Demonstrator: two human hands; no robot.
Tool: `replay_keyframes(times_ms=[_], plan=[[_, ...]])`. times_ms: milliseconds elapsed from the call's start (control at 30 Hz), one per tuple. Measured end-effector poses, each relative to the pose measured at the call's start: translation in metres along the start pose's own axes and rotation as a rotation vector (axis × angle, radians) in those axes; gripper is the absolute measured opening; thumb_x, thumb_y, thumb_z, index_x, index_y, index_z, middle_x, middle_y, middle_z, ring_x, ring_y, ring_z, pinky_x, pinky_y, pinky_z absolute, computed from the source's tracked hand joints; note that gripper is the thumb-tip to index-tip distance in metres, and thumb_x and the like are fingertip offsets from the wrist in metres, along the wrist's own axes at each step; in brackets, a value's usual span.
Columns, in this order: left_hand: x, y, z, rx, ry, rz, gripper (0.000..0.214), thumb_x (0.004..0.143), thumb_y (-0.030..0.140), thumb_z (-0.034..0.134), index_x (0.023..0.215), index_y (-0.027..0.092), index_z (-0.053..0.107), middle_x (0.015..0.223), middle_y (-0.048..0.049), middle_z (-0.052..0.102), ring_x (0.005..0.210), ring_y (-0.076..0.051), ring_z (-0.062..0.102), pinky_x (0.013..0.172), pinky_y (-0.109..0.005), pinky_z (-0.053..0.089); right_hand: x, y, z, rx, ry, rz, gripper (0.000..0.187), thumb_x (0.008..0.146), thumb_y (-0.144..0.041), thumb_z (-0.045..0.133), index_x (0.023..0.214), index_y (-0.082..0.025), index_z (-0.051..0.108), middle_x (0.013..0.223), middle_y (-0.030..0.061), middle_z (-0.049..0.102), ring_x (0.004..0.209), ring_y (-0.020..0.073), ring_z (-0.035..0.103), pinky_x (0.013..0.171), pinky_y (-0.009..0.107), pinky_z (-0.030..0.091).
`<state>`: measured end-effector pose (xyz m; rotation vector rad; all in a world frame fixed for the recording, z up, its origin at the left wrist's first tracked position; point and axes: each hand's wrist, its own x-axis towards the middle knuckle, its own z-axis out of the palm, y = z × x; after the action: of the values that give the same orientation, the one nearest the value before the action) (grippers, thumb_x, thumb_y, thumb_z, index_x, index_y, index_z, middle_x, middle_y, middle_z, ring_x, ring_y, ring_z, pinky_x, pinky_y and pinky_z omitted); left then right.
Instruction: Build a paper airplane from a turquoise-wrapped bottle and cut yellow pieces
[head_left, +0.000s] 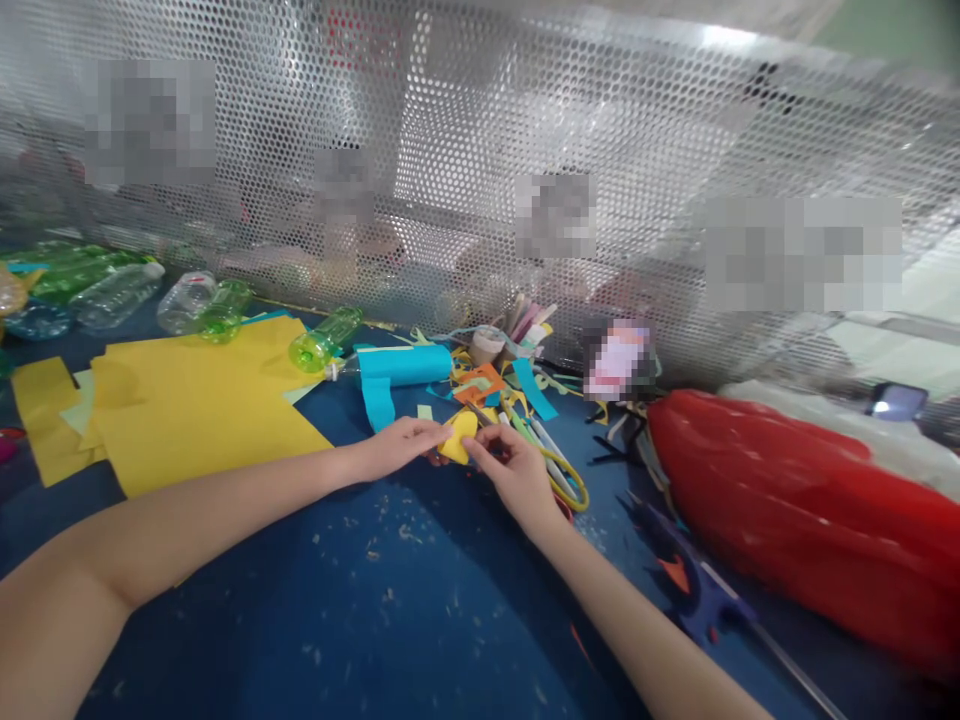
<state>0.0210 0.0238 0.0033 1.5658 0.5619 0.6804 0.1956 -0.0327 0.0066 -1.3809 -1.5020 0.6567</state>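
Between both hands is a small yellow paper piece (457,440) with a rounded edge. My left hand (401,447) pinches it from the left side. On the other side, my right hand (517,470) grips it between thumb and fingers, its remaining fingers curled. Just behind the right hand lie several pens (551,455) and scissors with yellow handles (579,488), partly hidden by that hand. A plastic bottle wrapped in blue paper (412,367) rests on its side beyond the left hand. Orange paper scraps (480,382) are scattered near it.
Yellow sheets (202,400) lie at left, with green and clear plastic bottles (120,295) behind. On the right are a blue glue gun (701,590), a red plastic bag (795,500) and a lit phone (619,358). A perforated metal screen (465,130) stands along the back.
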Motion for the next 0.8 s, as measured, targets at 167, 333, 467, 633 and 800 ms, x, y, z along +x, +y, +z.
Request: replay_keyframes(times_ms=[167, 333, 467, 633, 800], plan=[[0.000, -0.002, -0.002, 0.257, -0.054, 0.073, 0.032, 0.075, 0.043, 0.062, 0.081, 0.012, 0.065, 0.075, -0.0023, 0.062, 0.071, -0.015, 0.056, 0.062, -0.023, 0.042, 0.001, 0.002, 0.000, 0.025, 0.005, 0.009, 0.030, 0.072, -0.045, 0.064, 0.066, -0.018, 0.053, 0.062, -0.0019, 0.050, 0.054, 0.0110, 0.046, 0.052, 0.024, 0.042], [0.001, -0.004, -0.004, 0.341, -0.076, 0.108, 0.032, 0.080, 0.042, 0.055, 0.085, 0.011, 0.065, 0.076, -0.0021, 0.062, 0.070, -0.014, 0.055, 0.060, -0.022, 0.040, 0.003, 0.008, 0.002, 0.197, -0.003, 0.037, 0.031, 0.069, -0.044, 0.068, 0.082, -0.021, 0.053, 0.070, -0.0011, 0.052, 0.061, 0.0141, 0.051, 0.048, 0.024, 0.046], [0.002, -0.007, -0.005, 0.370, -0.079, 0.119, 0.032, 0.081, 0.041, 0.056, 0.087, 0.012, 0.066, 0.078, -0.0026, 0.063, 0.071, -0.015, 0.055, 0.062, -0.022, 0.040, 0.005, 0.012, 0.003, 0.248, -0.050, 0.079, 0.028, 0.071, -0.046, 0.065, 0.079, -0.020, 0.057, 0.072, -0.0002, 0.054, 0.061, 0.0140, 0.052, 0.048, 0.025, 0.049], [0.001, -0.008, -0.005, 0.351, -0.021, 0.062, 0.036, 0.077, 0.044, 0.060, 0.094, 0.013, 0.067, 0.082, -0.0033, 0.066, 0.075, -0.017, 0.057, 0.064, -0.023, 0.041, 0.004, 0.011, 0.003, 0.238, -0.018, 0.078, 0.029, 0.071, -0.047, 0.065, 0.077, -0.019, 0.057, 0.069, -0.0020, 0.054, 0.050, 0.0102, 0.049, 0.046, 0.024, 0.046], [0.002, -0.006, -0.004, 0.235, 0.026, 0.017, 0.033, 0.076, 0.043, 0.061, 0.088, 0.013, 0.068, 0.077, -0.0033, 0.067, 0.071, -0.015, 0.058, 0.065, -0.024, 0.042, 0.003, 0.005, 0.002, 0.240, 0.056, 0.092, 0.033, 0.067, -0.050, 0.066, 0.075, -0.020, 0.056, 0.064, -0.0029, 0.053, 0.048, 0.0102, 0.048, 0.044, 0.024, 0.045]])
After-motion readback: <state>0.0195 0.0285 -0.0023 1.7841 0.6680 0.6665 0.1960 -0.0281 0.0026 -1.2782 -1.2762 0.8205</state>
